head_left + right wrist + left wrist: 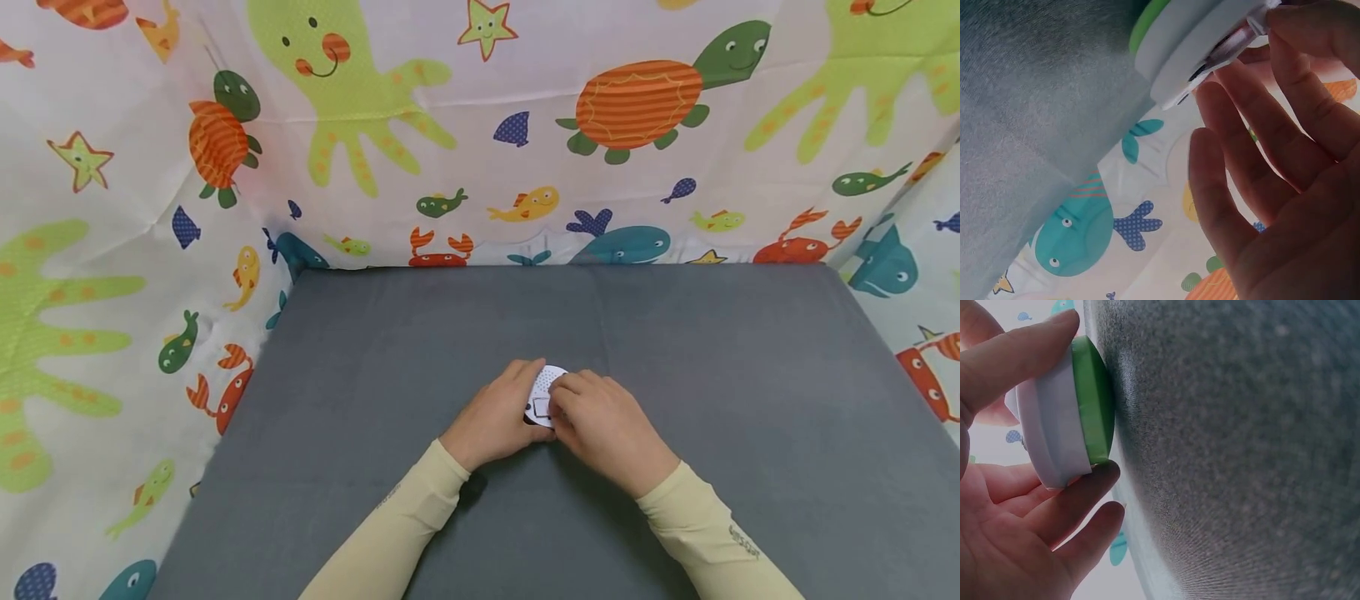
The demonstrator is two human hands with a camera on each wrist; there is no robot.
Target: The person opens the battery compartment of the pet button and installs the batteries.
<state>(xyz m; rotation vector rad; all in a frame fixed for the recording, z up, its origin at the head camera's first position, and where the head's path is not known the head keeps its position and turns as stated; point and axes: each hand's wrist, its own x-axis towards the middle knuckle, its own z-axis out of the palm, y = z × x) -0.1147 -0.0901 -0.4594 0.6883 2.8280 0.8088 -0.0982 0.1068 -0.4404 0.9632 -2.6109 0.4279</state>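
Observation:
A round white-and-green sound button [545,383] is held just above the grey tabletop, its white face with small holes and a dark-outlined rectangle turned up. My left hand [497,417] grips its rim between thumb and fingers. In the left wrist view its green dome [1094,400] faces the table, below the white body [1054,425]. My right hand [609,429] is at the button's right side. In the right wrist view its thumb and forefinger pinch a small pale piece [1258,20] at the white face, while the other fingers stay extended. The fingers partly hide this piece.
A grey cloth-covered table [420,333] lies under both hands. Behind it and along its sides hangs a white curtain [480,92] printed with sea animals. A dark shadow or spot shows beneath the left wrist.

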